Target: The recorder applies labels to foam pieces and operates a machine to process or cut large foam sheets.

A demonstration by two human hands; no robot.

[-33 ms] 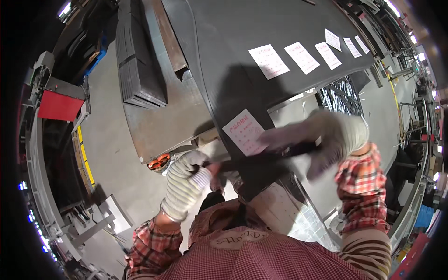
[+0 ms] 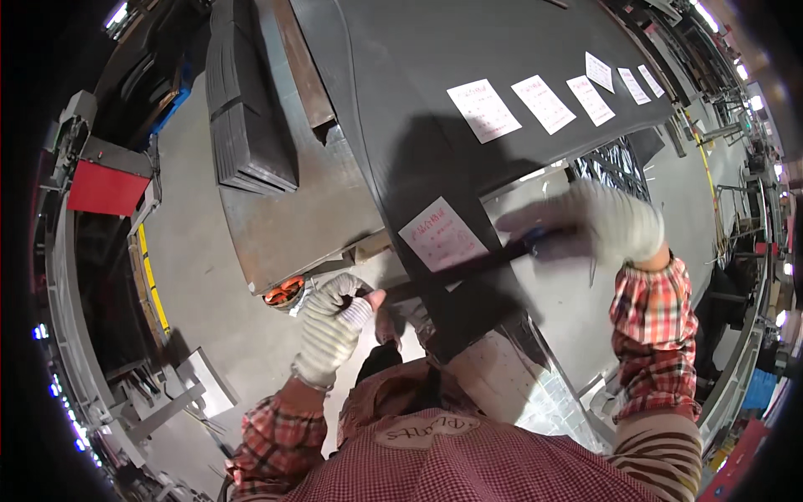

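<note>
A narrow dark strip (image 2: 456, 272) slants across the front of the black-topped table, over the lower corner of a white paper sheet with red print (image 2: 441, 234). My left hand (image 2: 330, 322), in a striped knit glove with bare thumb tip, is closed round its near-left end. At the far-right end is my right hand (image 2: 606, 226), also gloved and blurred by motion. Its fingers reach left along the strip, and a small blue patch shows beneath them. Whether they grip the strip is unclear.
Several more printed sheets (image 2: 483, 110) lie in a row on the black tabletop (image 2: 401, 75). Stacked dark folded panels (image 2: 251, 142) rest on a brown metal table (image 2: 293, 226) at left. Below it sits a container with orange items (image 2: 286, 293). Dark strips (image 2: 615, 163) lie beyond my right hand.
My right hand has risen slightly, its fingers drawn closer together and pulled back to the right. The strip's right end tilts higher. My left hand keeps its hold nearly in place.
</note>
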